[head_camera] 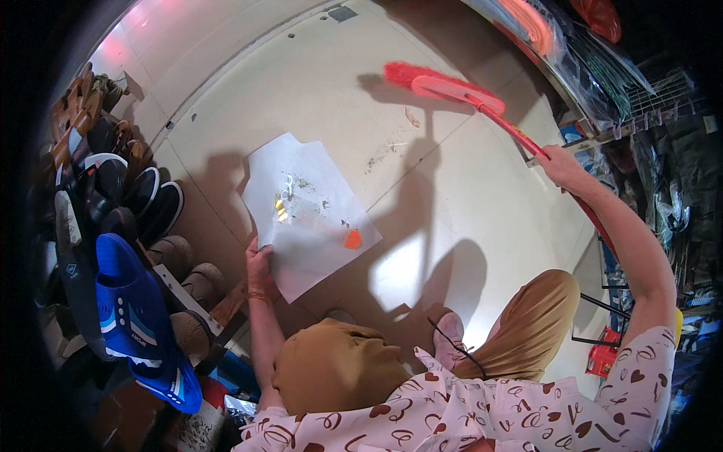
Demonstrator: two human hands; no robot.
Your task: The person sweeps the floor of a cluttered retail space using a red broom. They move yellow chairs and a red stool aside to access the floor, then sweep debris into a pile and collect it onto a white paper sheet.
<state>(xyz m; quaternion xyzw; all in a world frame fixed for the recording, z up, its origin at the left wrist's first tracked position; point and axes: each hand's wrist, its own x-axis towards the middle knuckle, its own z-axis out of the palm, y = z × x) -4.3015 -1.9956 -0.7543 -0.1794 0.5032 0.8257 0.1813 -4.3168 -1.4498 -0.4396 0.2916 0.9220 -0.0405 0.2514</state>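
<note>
My left hand (261, 264) grips the near left edge of a white sheet of paper or board (316, 169), held low over the tiled floor. Dark debris, a gold-coloured scrap (281, 208) and an orange piece (353, 239) lie on the sheet. In my right hand (559, 166) is the red handle of a broom (452, 90), its red bristles pointing to the upper left, right of the sheet and farther off. Between broom head and sheet, a brownish scrap (412, 117) and scattered dirt (375, 158) lie on the floor.
Rows of shoes (155, 198) and blue slippers (127, 299) line the left side. Racks with plastic-wrapped goods (599, 73) stand on the right, with a red object (603, 351) below. My pink shoe (449, 339) is on the floor near my bent knees.
</note>
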